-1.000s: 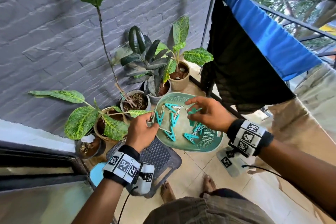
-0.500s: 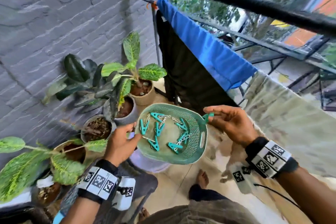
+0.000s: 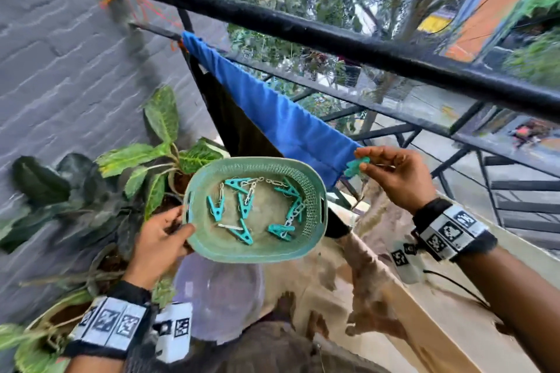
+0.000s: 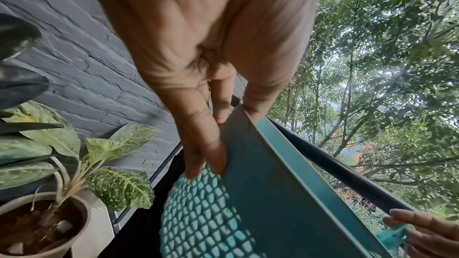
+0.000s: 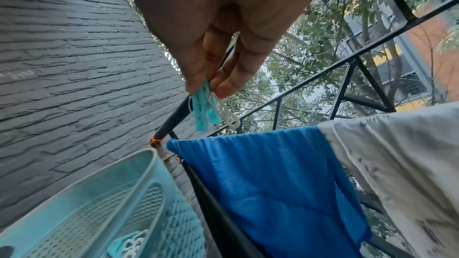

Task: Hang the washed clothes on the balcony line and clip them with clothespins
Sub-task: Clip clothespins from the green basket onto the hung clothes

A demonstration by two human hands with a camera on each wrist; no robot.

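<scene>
Right, status:
Clothespin in hand: one teal clothespin [image 3: 356, 166] with a white chain link hanging off it, pinched between thumb and fingertips of the right hand [image 3: 400, 177], raised just beside the lower corner of the blue cloth [image 3: 278, 112].
Right hand: closed on that pin, other fingers loosely bent; wrist view shows the pin pointing down from the fingertips [image 5: 196, 85].
Basket: green-teal plastic basket [image 3: 315, 191], oval, mesh walls, tilted toward the camera, held up in front of the chest.
Left hand: left hand [image 3: 157, 245] grips the basket's near-left rim, thumb inside, fingers under the mesh wall.
Spare pins: several teal pins [image 3: 242, 209] lying loose on the basket floor, joined by white chain links.
Clothes: blue cloth draped over a thin rail, a black garment [image 3: 230, 121] hanging just behind it, a pale mottled cloth [image 3: 369, 281] over the rail near the right forearm.
Line: thick black bar [image 3: 303, 30] runs overhead, tied with orange cord at the wall end.
Surroundings: grey brick wall [image 3: 60, 70], potted plants [image 3: 157, 160] under the basket, a translucent tub [image 3: 218, 294] below, railing and trees outside.
</scene>
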